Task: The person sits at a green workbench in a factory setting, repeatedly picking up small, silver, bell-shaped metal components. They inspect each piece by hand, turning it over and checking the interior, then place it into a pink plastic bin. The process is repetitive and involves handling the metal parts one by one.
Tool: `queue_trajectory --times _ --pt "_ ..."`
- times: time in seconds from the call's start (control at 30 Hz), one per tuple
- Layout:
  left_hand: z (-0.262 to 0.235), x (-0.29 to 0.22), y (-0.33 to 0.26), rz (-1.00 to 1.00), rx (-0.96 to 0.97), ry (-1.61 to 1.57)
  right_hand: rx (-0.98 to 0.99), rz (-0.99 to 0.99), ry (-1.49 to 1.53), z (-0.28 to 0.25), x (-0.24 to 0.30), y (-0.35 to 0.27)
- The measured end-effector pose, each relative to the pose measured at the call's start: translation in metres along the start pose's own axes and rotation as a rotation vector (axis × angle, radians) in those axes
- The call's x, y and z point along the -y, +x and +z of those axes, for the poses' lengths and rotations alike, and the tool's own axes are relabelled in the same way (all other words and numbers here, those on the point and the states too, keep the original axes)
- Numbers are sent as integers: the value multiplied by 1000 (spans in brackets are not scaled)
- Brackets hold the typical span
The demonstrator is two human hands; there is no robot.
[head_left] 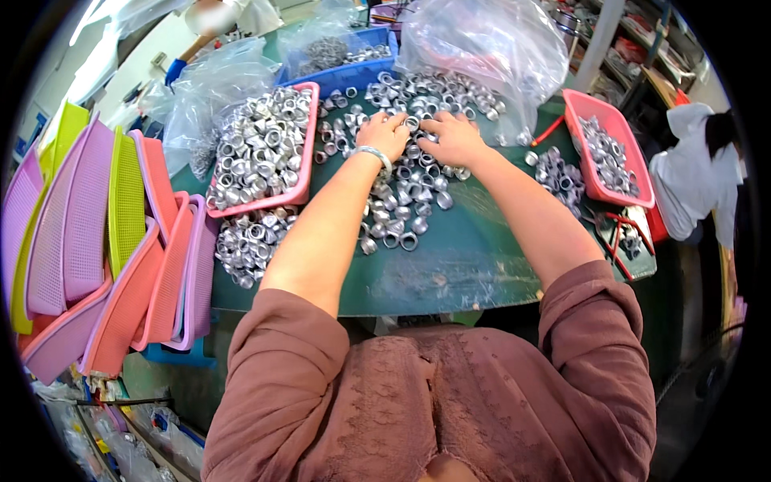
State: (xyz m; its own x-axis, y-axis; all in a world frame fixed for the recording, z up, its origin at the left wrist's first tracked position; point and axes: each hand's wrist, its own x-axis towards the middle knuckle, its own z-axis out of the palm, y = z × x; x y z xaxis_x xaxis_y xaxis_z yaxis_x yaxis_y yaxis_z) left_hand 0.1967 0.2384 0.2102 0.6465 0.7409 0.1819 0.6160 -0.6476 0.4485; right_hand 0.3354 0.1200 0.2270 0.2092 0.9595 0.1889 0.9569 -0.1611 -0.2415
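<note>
Silvery metal rings (405,173) lie heaped under both hands, and the fingertips are buried among them at the far side of the green table mat (466,265). The left hand (384,132) lies palm down with its fingers curled into the pile; whether any ring is actually pinched between them cannot be told from this view. The right hand (455,138) sits just beside it, almost touching, fingers likewise bent down onto the rings, its grip hidden as well. A pale bangle (376,156) circles the left wrist.

These rings look like short, stiff, hollow metal sleeves: hard, smooth and probably slippery, each one light but the heap heavy. They should not crush or bend, so a firm pinch across the outer wall, or a fingertip hooked through the bore, seems the likeliest hold; loose ones will roll and slide on the mat.

Further out, a pink tray (304,173) full of the same rings stands to the left, with more spilled below it. A second pink tray (594,112) stands to the right, a blue bin (361,74) and clear plastic bags (482,40) behind. Stacked pink and yellow-green mesh trays (104,241) lean at the far left. Another person in white (695,185) works at the right edge.
</note>
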Motion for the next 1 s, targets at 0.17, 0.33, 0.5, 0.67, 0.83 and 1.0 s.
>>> queue_trajectory --times 0.17,0.33,0.5,0.67,0.83,1.0 --pt "7 -25 -36 234 1 16 -32 -6 -133 -7 4 -47" --pt "-1 -46 -73 318 53 98 -187 -116 -109 -3 -1 -89" --pt "-16 -54 -104 393 171 41 -98 -140 -90 -18 6 -121" --pt "-29 -48 -146 344 67 79 -73 -201 -61 -20 14 -142" --pt "-30 -37 -168 266 133 129 -137 -282 -30 -17 19 -145" --pt "-32 -33 -178 332 143 107 -53 -311 -88 -21 24 -159"
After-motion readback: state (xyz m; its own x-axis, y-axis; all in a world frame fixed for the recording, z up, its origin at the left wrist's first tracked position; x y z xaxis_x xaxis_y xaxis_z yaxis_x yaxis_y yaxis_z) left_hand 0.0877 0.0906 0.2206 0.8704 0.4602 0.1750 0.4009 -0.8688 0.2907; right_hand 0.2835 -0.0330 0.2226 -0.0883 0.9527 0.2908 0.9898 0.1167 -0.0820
